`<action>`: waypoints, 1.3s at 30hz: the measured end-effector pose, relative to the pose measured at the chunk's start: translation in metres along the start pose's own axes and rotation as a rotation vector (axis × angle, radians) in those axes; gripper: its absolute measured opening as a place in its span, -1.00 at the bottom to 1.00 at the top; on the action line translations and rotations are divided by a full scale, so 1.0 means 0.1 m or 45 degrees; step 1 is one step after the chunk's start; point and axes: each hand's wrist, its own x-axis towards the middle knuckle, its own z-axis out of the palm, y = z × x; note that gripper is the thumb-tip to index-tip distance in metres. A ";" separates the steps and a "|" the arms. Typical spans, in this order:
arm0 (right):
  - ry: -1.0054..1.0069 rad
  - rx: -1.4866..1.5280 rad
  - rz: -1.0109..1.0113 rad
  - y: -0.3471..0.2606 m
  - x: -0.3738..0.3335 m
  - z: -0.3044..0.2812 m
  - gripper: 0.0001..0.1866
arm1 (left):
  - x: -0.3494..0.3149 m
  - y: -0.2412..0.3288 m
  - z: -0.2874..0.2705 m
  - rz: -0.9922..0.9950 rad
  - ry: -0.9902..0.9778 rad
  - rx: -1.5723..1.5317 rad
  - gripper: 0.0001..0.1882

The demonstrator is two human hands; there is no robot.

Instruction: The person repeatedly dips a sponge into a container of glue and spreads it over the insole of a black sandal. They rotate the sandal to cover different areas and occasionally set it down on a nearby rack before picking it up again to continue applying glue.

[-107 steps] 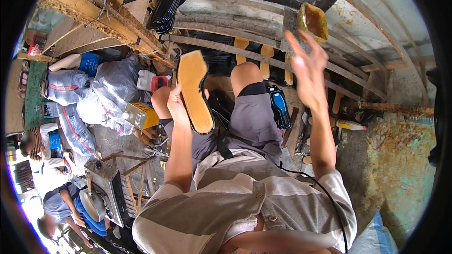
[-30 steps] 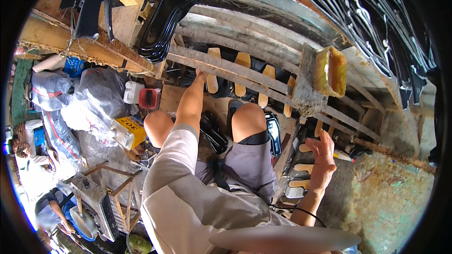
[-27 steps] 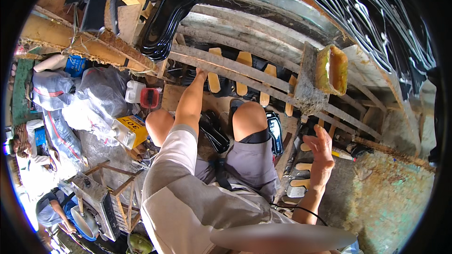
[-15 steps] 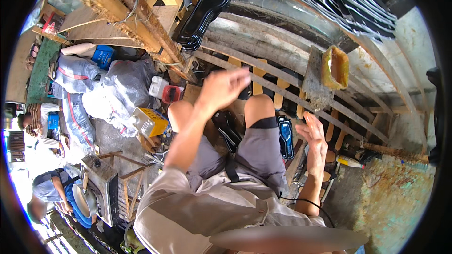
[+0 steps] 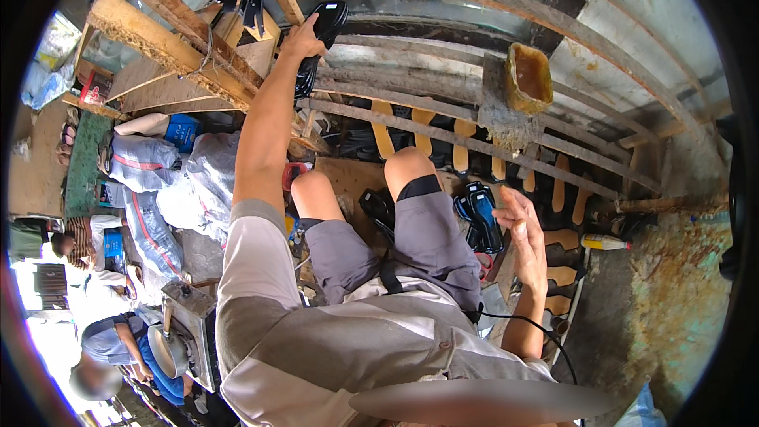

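Observation:
My left arm stretches far forward to a stack of glossy black shoe soles (image 5: 330, 19) leaning on the wooden rack. My left hand (image 5: 303, 39) has its fingers and thumb closed round the left edge of the stack, partly hiding it. Beside my right knee, my right hand (image 5: 523, 225) is raised with fingers loosely stretched, holding nothing. Close to its fingertips, apart from them, lie black soles with a blue sheen (image 5: 482, 217). Another dark, sole-like piece (image 5: 376, 207) shows between my knees.
Wooden slats (image 5: 474, 138) run across the front, with several tan sole-shaped pieces (image 5: 423, 128) under them. A crusted yellow container (image 5: 529, 79) sits on a board. Filled sacks (image 5: 202, 182) stand at left, a yellow bottle (image 5: 605, 242) at right. Other people (image 5: 118, 340) are at far left.
My left hand has moved forward and left from above my knees to the stack of black soles and closed on it. My right hand stays near my right knee. The view has shifted.

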 end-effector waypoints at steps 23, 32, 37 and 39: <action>0.063 -1.774 0.167 -0.02 2.61 -0.91 0.16 | -3.72 1.23 0.66 0.459 -1.111 -3.155 0.00; 0.305 -0.667 0.262 -0.23 1.82 -0.89 -0.16 | -4.01 1.08 0.74 0.327 -1.160 -3.005 -0.10; 0.124 0.528 -0.405 -0.70 1.16 -0.79 -0.52 | -4.07 1.07 0.66 0.405 -1.153 -3.032 -0.31; 0.128 0.412 -0.599 -0.75 1.00 -0.67 -0.52 | -4.10 1.08 0.62 0.358 -1.171 -3.036 -0.31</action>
